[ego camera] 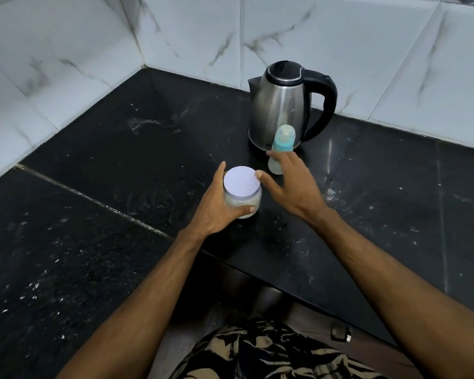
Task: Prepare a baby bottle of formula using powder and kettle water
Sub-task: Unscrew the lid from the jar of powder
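1. Jar [242, 196] nearest me: small clear container, pale lilac flat lid on, white powder visible through the wall. It stands upright on the black counter [121, 149], near the front edge.
2. Left hand [216, 206] grasps the jar from its left side, fingers behind it, thumb curled across the near wall low down.
3. Right hand [290, 184] is released, fingers spread and relaxed, holding nothing. Thumb tip touches or nearly touches the lid's right rim; I can't tell which.
4. Baby bottle [281, 147] just beyond the right hand: translucent body, teal collar, clear cap over the teat. Upright on the counter. Right fingertips cover part of the body; I can't tell contact.
5. Kettle [282, 105] right behind the bottle: steel body, black lid shut, black handle to the right, spout to the left. Neither hand is on it.
6. White marble-look wall tiles [340, 36] behind.
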{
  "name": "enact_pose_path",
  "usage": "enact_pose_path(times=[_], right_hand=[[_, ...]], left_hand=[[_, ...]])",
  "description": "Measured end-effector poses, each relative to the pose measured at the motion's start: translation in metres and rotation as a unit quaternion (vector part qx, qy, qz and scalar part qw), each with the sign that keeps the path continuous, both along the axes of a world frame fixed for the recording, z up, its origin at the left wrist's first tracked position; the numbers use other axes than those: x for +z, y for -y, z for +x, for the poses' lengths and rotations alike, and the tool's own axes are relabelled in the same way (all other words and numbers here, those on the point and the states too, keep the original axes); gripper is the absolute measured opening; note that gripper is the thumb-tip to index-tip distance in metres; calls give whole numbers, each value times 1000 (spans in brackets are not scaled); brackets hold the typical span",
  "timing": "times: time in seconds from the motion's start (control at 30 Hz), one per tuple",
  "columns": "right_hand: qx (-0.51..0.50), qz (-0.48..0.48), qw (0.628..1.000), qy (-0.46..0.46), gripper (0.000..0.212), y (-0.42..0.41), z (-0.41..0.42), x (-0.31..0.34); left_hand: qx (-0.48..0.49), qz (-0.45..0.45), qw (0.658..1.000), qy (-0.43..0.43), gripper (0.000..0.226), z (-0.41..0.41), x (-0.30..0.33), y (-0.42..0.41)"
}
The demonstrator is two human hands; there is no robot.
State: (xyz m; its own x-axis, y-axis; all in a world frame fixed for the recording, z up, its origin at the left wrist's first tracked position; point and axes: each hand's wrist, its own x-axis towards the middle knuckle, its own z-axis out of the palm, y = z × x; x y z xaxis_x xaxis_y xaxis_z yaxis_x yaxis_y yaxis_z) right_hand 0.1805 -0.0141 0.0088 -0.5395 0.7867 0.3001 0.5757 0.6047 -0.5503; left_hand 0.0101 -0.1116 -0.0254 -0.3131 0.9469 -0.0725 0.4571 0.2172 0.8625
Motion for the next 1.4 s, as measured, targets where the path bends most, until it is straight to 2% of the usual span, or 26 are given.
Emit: enact_pose_path(times=[0.13, 0.23, 0.3, 0.43, 0.77, 1.0, 1.13, 1.27, 1.4], right_hand=[[80, 16, 993, 90, 73, 2, -21, 14], [110, 67, 972, 199, 82, 2, -35, 21], [120, 84, 954, 261, 83, 0, -40, 23], [115, 90, 941, 306, 80, -2, -47, 25], [187, 35, 934, 303, 79, -14, -49, 27], [277, 27, 910, 307, 80, -26, -41, 34], [219, 38, 924, 311, 91, -27, -38, 37], [168, 98, 928, 319, 83, -21, -44, 35], [257, -5, 923, 288, 74, -21, -43, 38]], left_hand=[[55, 24, 997, 38, 121, 19, -6, -4], [84, 49, 994, 44, 104, 24, -9, -6], [91, 45, 993, 53, 100, 24, -11, -6], [61, 23, 997, 38, 102, 16, -12, -7], [37, -2, 999, 23, 101, 12, -3, -7], [36, -52, 998, 31, 94, 12, 3, -14], [13, -38, 999, 26, 96, 11, 3, -12], [14, -37, 999, 30, 98, 12, 4, -10], [30, -36, 998, 36, 98, 13, 5, -8]])
